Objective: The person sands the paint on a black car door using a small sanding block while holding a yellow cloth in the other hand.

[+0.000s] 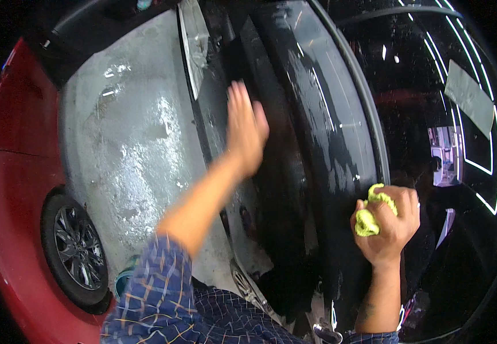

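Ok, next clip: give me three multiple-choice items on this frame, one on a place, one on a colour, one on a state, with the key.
1. Where is the left hand?
A. on the wheel of the red car
B. flat on the side of the black car
C. on the wet floor

2. What colour is the cloth in the right hand?
A. yellow-green
B. white
C. blue

3. How is the cloth held?
A. spread flat on the glass
B. hanging loose from two fingers
C. bunched in a closed fist

Key: 1 B, the open palm lies against the black car, away from the red car and its wheel. 2 A, the cloth is bright yellow-green. 3 C, the fingers are curled round it, with folds sticking out of the fist.
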`<action>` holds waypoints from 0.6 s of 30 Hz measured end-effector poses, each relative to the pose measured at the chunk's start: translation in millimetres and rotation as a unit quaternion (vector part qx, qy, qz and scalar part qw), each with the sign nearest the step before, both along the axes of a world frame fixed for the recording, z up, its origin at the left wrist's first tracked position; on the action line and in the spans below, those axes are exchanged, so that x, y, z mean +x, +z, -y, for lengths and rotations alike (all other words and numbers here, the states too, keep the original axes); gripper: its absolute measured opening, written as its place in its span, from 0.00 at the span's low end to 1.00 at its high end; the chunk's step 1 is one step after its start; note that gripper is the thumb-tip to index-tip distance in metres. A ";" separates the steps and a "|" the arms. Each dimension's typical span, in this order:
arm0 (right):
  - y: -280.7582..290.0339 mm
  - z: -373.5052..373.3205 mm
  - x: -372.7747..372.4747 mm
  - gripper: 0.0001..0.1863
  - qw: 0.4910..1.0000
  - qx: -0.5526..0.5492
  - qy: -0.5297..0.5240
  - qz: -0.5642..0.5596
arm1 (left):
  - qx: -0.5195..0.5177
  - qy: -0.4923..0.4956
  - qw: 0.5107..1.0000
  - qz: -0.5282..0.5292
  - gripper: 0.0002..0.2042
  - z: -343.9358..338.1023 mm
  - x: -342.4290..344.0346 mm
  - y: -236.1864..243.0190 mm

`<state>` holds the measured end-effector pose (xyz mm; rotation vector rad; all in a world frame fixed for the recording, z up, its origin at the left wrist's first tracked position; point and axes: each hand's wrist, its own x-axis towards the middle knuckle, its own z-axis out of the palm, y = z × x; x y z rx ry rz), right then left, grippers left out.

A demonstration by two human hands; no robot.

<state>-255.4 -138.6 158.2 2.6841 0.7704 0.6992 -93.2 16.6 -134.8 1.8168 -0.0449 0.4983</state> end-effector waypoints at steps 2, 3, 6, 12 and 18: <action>-6.0 -10.2 10.5 0.14 1.000 0.014 0.025 -0.004 | 0.031 0.015 0.999 0.041 0.36 -59.8 79.2 -32.2; -8.1 -8.0 11.2 0.14 0.999 0.016 0.029 -0.001 | 0.002 0.010 1.000 0.025 0.36 -57.9 84.0 -29.5; -8.8 -0.3 8.2 0.13 1.000 0.000 0.010 0.000 | -0.045 -0.012 0.998 0.035 0.34 -10.1 15.7 -23.9; -3.1 13.3 6.9 0.13 1.000 -0.004 0.021 0.000 | -0.012 -0.336 0.940 0.062 0.56 98.5 -392.0 -68.1; -6.2 13.3 0.1 0.11 0.999 -0.019 0.015 0.027 | -0.198 -0.142 0.970 -0.021 0.44 -4.4 -5.2 17.7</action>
